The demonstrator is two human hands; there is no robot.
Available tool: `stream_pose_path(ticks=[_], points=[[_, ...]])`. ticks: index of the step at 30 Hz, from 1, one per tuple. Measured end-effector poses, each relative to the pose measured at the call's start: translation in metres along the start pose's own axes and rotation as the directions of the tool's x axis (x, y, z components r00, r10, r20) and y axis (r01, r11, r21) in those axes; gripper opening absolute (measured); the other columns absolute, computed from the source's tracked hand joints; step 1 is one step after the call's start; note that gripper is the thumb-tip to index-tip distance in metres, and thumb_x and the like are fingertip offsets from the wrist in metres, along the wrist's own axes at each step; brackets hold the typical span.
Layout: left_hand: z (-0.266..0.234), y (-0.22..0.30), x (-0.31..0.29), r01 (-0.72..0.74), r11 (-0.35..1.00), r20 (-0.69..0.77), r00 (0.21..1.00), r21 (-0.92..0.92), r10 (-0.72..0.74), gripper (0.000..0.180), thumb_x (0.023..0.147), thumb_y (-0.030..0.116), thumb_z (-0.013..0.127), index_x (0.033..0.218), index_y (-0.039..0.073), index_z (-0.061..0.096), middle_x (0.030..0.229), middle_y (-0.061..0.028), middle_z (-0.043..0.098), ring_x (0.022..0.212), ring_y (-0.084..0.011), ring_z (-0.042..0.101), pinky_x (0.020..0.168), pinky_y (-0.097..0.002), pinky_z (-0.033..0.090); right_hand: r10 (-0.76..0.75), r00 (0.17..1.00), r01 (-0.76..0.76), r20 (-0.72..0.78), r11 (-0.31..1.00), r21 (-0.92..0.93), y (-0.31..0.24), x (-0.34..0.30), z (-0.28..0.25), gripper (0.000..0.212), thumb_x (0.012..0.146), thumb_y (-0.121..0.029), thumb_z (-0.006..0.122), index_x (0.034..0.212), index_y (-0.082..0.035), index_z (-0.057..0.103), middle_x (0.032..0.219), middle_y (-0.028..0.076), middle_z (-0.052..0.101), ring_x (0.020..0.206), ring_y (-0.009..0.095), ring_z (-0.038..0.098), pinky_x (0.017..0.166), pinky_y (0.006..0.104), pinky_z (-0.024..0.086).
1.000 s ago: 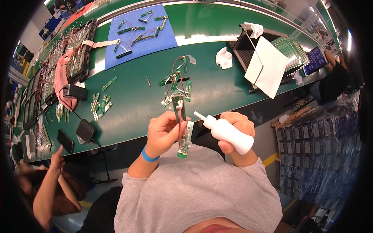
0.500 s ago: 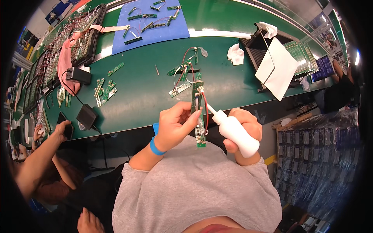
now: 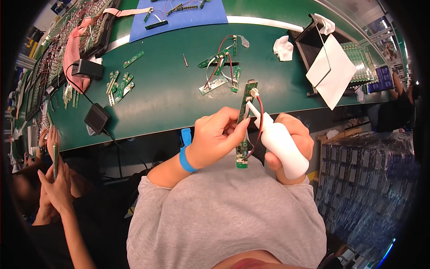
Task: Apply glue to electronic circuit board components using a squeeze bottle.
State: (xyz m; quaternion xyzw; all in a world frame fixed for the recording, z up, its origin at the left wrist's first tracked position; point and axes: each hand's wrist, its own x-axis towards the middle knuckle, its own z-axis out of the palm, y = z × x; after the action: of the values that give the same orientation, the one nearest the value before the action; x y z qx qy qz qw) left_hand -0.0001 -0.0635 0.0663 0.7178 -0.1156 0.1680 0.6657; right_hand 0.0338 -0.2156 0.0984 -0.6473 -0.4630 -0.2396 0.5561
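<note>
My left hand (image 3: 218, 138) grips a long narrow green circuit board (image 3: 245, 123) held upright in front of my chest, with a red wire looping along its right side. My right hand (image 3: 293, 139) is wrapped around a white squeeze bottle (image 3: 282, 144). The bottle's thin nozzle touches the board near its upper end, by a small white connector. A blue band sits on my left wrist (image 3: 185, 154). Both hands hover just off the near edge of the green table (image 3: 165, 103).
More green boards with red and white wires (image 3: 220, 67) lie on the table beyond my hands. Small boards (image 3: 118, 85) and black power adapters (image 3: 96, 117) lie left. A black tray under white sheets (image 3: 329, 67) stands right. Another person's hands (image 3: 51, 175) hold a phone at left.
The board and bottle have stayed together in my hands while the view shifted; the nozzle tip now sits higher on the board, near its top connector.
</note>
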Motion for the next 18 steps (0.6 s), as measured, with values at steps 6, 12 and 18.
stream_pose_path(ticks=[6,12,18], points=[[0.0003,-0.0012,0.0017,0.007,0.999,-0.012,1.0,0.04,-0.007,0.009,0.075,0.003,0.06,0.072,0.0,0.051,0.053,-0.0016,0.053,0.045,-0.0051,0.053,0.041,-0.0182,0.04,0.064,0.997,-0.064,0.038,0.998,0.004,0.0011,0.0007,-0.0004,0.035,0.061,-0.019,0.075,0.069,0.0,0.046,0.062,0.011,0.053,0.043,0.016,0.048,0.036,0.0239,0.034],[0.001,-0.0036,0.0034,-0.016,0.994,-0.035,0.999,0.105,0.02,0.009,0.074,0.002,0.06,0.072,0.0,0.051,0.053,-0.0023,0.052,0.044,-0.0061,0.054,0.041,-0.0186,0.04,0.012,0.999,-0.01,0.035,0.999,-0.043,0.0072,-0.0002,0.0014,0.035,0.06,-0.019,0.075,0.068,0.0,0.046,0.062,0.011,0.053,0.044,0.016,0.048,0.036,0.0239,0.034],[0.0013,-0.0039,0.005,-0.032,0.984,-0.049,0.998,0.175,0.042,0.01,0.073,0.002,0.061,0.072,0.001,0.051,0.053,-0.0031,0.051,0.043,-0.0067,0.053,0.04,-0.0191,0.04,0.0,0.999,0.002,0.038,0.998,-0.068,0.0089,-0.0003,0.0015,0.036,0.059,-0.019,0.076,0.066,-0.001,0.046,0.06,0.01,0.052,0.043,0.015,0.047,0.035,0.0235,0.033]])
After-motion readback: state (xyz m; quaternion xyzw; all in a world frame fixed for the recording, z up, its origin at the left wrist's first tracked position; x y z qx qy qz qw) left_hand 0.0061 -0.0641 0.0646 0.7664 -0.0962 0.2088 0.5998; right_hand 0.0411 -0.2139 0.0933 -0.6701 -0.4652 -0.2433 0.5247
